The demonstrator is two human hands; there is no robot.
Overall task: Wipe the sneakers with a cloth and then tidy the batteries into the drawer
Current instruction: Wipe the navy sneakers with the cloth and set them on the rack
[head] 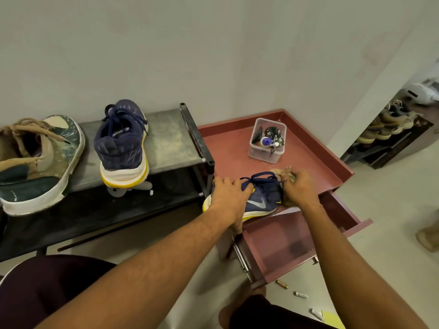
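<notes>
On the reddish-brown cabinet surface [228,143], the left hand [228,198] clasps a navy, yellow-soled sneaker [261,200] with its fingers curled over the heel. The right hand [299,188] has its fingers bunched round a dingy cloth [282,172] at the toe. Wiping looks midway. The small cylindrical batteries [281,284] lie on the floor beside the open reddish drawer [280,243].

A clear plastic tub [261,154] of odds and ends sits on the red cabinet top [228,150] just beyond the right hand [300,188]. A dark shoe rack [166,138] stands just left of the left hand [229,200].
</notes>
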